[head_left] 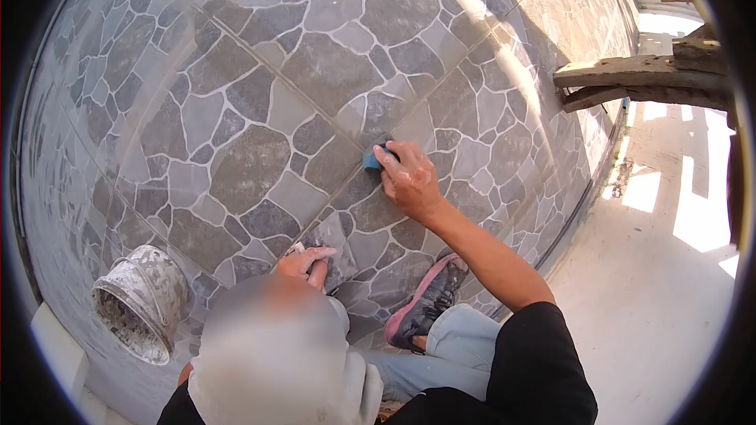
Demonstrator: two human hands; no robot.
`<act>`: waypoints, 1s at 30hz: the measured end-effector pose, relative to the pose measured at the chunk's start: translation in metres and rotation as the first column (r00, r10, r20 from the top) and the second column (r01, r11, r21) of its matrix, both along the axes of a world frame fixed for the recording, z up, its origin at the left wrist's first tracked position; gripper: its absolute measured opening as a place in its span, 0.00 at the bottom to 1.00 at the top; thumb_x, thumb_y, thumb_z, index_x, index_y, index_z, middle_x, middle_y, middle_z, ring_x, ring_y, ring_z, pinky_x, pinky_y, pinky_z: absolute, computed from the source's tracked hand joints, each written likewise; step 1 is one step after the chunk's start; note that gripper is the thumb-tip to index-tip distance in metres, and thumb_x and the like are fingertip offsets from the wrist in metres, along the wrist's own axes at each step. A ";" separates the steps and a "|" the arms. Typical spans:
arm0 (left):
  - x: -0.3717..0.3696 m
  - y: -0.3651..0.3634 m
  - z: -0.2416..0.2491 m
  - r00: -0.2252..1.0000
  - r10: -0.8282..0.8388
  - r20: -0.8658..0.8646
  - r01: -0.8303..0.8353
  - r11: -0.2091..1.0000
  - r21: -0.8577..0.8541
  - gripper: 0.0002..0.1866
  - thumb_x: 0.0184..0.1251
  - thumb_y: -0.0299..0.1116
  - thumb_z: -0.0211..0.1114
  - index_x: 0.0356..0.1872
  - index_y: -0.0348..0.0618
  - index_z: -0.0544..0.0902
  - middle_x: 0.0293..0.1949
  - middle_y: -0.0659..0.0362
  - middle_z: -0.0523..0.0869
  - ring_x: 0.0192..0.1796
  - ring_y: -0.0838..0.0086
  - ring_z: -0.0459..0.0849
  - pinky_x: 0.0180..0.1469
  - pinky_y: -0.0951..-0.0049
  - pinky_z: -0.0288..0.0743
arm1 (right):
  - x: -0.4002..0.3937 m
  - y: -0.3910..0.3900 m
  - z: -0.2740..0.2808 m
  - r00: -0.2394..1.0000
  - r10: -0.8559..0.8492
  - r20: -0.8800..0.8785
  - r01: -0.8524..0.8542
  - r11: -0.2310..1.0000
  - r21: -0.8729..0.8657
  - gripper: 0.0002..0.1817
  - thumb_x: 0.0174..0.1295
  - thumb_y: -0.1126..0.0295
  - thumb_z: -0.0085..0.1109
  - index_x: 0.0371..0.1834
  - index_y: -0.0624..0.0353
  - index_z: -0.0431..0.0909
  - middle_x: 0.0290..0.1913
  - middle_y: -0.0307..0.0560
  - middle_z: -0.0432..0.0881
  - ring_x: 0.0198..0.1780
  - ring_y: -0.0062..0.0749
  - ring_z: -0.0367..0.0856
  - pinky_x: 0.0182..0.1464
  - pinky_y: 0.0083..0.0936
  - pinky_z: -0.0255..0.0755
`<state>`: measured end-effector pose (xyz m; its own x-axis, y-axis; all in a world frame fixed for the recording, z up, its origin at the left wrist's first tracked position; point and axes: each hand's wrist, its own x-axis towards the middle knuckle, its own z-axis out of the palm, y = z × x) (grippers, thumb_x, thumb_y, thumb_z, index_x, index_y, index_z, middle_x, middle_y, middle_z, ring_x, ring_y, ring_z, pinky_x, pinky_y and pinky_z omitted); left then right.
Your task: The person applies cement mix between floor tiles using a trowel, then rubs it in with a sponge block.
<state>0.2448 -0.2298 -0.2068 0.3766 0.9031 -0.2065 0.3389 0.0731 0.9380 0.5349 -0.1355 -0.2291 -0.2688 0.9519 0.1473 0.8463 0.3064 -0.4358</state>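
My right hand (pixel 411 181) is closed around a small blue scraper-like block (pixel 372 160), held against the tiled floor (pixel 252 165) where two straight joints cross. The exact kind of this tool is mostly hidden by my fingers. Lower down, my left hand (pixel 307 262) is bent around the edge of a crumpled, pale grey, bag-like thing (pixel 337 248) near the diagonal joint. What that thing contains cannot be seen. The tiles carry a pattern of grey stones with pale lines between them.
A plaster-smeared bucket (pixel 142 303) stands tilted in view at the lower left. My dark shoe (pixel 429 303) with a pink sole rests on the tiles near my right forearm. Weathered wooden beams (pixel 642 75) stick out at the right, beside a pale sunlit strip (pixel 638 291).
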 end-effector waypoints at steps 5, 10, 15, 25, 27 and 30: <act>-0.010 -0.005 0.002 1.000 -0.015 -0.022 0.013 0.996 -0.083 0.12 0.63 0.18 0.65 0.43 0.45 0.91 0.34 0.51 0.92 0.30 0.63 0.89 0.34 0.69 0.79 | 0.029 0.051 0.002 0.923 -0.322 0.209 0.289 0.941 0.174 0.17 0.56 0.75 0.65 0.51 0.59 0.87 0.48 0.50 0.81 0.51 0.48 0.81 0.50 0.42 0.78; -0.010 -0.019 -0.001 0.997 0.057 0.047 -0.059 0.997 0.048 0.11 0.65 0.19 0.66 0.44 0.44 0.90 0.33 0.53 0.92 0.28 0.66 0.88 0.32 0.71 0.78 | 0.008 0.011 0.004 0.993 -0.026 0.119 0.019 0.998 0.059 0.16 0.58 0.77 0.63 0.50 0.57 0.87 0.49 0.48 0.82 0.52 0.48 0.81 0.51 0.43 0.76; -0.013 -0.019 -0.003 0.995 0.081 0.063 -0.082 0.996 0.019 0.11 0.65 0.19 0.66 0.44 0.44 0.90 0.34 0.53 0.92 0.28 0.66 0.88 0.32 0.71 0.78 | 0.030 0.044 0.003 0.852 -0.433 0.293 0.365 0.894 0.261 0.16 0.59 0.76 0.62 0.51 0.57 0.87 0.52 0.49 0.82 0.54 0.47 0.82 0.55 0.42 0.77; -0.011 -0.019 0.000 0.997 0.064 0.045 -0.065 0.998 0.009 0.12 0.64 0.19 0.64 0.44 0.44 0.90 0.30 0.53 0.90 0.26 0.66 0.86 0.32 0.69 0.77 | 0.163 0.158 -0.027 0.733 -0.670 0.118 0.582 0.707 0.401 0.20 0.62 0.77 0.59 0.58 0.57 0.82 0.57 0.58 0.79 0.58 0.56 0.79 0.60 0.48 0.75; -0.011 -0.018 -0.001 0.996 0.081 0.037 -0.082 0.996 0.033 0.12 0.64 0.19 0.64 0.44 0.44 0.90 0.30 0.54 0.90 0.25 0.66 0.85 0.32 0.69 0.77 | 0.128 0.149 -0.037 0.773 -0.624 0.109 0.547 0.745 0.382 0.20 0.62 0.77 0.59 0.59 0.57 0.82 0.56 0.59 0.79 0.58 0.57 0.79 0.60 0.48 0.75; -0.013 -0.021 -0.003 0.996 0.070 0.059 -0.073 0.996 0.054 0.12 0.65 0.20 0.64 0.45 0.43 0.90 0.30 0.54 0.90 0.26 0.66 0.86 0.32 0.69 0.77 | 0.015 0.069 -0.022 0.944 -0.328 0.043 0.310 0.921 0.237 0.21 0.58 0.80 0.60 0.57 0.58 0.84 0.56 0.61 0.80 0.59 0.59 0.79 0.61 0.48 0.75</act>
